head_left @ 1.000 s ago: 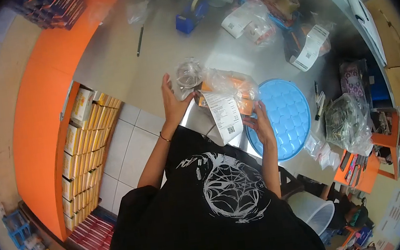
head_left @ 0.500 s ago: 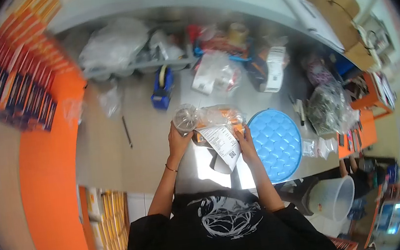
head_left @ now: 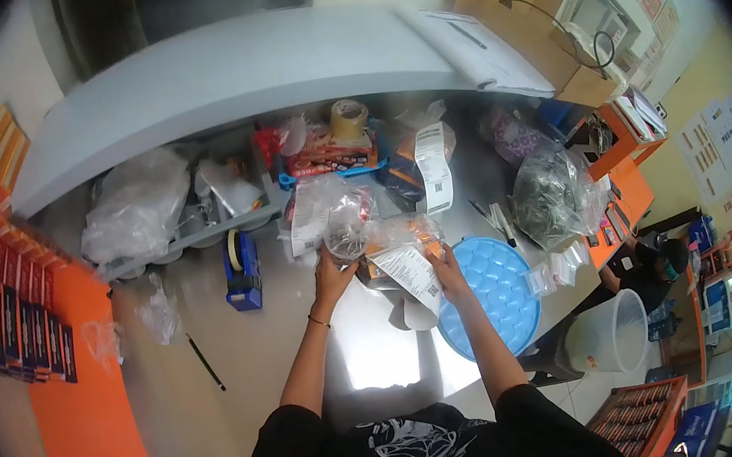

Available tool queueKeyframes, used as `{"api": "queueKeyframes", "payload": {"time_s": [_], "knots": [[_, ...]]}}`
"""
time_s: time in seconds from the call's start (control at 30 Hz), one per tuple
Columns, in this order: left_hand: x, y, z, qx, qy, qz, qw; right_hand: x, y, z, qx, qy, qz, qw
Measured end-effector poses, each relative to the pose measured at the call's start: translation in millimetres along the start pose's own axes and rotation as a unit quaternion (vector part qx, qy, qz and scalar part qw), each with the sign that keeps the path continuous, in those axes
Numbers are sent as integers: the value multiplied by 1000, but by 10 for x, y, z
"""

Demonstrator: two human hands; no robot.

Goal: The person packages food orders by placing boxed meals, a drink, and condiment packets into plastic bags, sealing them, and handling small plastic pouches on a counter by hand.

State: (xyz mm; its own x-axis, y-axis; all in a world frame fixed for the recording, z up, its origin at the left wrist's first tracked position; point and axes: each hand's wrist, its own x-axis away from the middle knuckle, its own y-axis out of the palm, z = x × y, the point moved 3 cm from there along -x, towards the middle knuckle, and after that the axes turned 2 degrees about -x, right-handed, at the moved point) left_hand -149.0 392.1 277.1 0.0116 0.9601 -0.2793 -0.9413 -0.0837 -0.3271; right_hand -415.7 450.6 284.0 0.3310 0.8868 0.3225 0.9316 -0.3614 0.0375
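My left hand [head_left: 333,277] is closed round a round, clear plastic thing [head_left: 345,242]; whether it is a tape roll or a cup I cannot tell. Right beside it, an orange package [head_left: 426,238] in clear plastic is gripped by my right hand [head_left: 449,273]. A white printed label [head_left: 409,270] with a code hangs over the package's near side, its lower end curling. Both hands are above the metal table, and the package partly hides their fingertips. Just right of the package lies a blue round quilted cushion [head_left: 491,295], partly under my right forearm.
A blue tape dispenser [head_left: 243,274] and a dark pencil [head_left: 206,362] lie to the left. Behind are a grey tray [head_left: 247,217] with plastic bags, a tan tape roll [head_left: 348,120] and another labelled package [head_left: 434,166]. A person [head_left: 646,273] is at the right, past a clear bin [head_left: 611,331].
The view has shifted, showing more of the shelf and right side. Both hands still hold the same things close together; the label's lower end has turned slightly.
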Motion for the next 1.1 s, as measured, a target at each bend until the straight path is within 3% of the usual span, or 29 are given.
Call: {"api": "queueKeyframes", "payload": {"time_s": [0.17, 0.3, 0.43, 0.47, 0.53, 0.6, 0.67, 0.7, 0.73, 0.77, 0.83, 0.87, 0.93, 1.03, 1.07, 1.1], "knots": [[-164, 159, -3, 7, -7, -19, 1000, -412, -32, -44, -17, 5, 4, 1000], [-269, 229, -269, -45, -21, 58, 997, -700, -7, 188, 95, -27, 67, 993], [-292, 68, 43, -48, -13, -18, 999, -348, 95, 91, 157, -56, 121, 978], [-304, 86, -66, -47, -2, -38, 998, -349, 86, 122, 150, -59, 102, 982], [-338, 146, -508, -5, -65, -32, 997, -201, 29, 27, 85, -38, 101, 990], [-345, 153, -538, -24, -5, -3, 1000, -128, -37, 18, 107, -54, 23, 993], [-268, 154, -706, 80, -80, -22, 993, 122, -230, 61, 168, -88, 64, 980], [-120, 135, -621, 146, -60, 37, 987, 428, -372, -37, 140, -167, 89, 972], [17, 43, -354, 0, -12, 98, 995, 750, -551, -111, 117, -246, 114, 955], [145, -5, -464, -75, 26, 205, 976, 1042, -804, -46, 155, -215, 134, 955], [514, -4, 413, -16, -20, 258, 966, 1719, -1310, 178, 191, -197, 230, 934], [624, 152, 562, -6, -26, 245, 969, 2046, -1607, 412, 203, -103, 258, 939], [821, 474, 799, 157, -40, 175, 971, 2793, -2111, 855, 152, -19, 348, 925], [1173, 1119, 1152, 239, -102, -19, 965, 3838, -2387, 1149, 115, 76, 455, 879], [1290, 1308, 1277, 250, -39, -77, 964, 4068, -2482, 1428, 89, 109, 473, 870], [1389, 1520, 1394, 236, -42, -110, 965, 4213, -2570, 1736, 59, 140, 488, 859]]}}
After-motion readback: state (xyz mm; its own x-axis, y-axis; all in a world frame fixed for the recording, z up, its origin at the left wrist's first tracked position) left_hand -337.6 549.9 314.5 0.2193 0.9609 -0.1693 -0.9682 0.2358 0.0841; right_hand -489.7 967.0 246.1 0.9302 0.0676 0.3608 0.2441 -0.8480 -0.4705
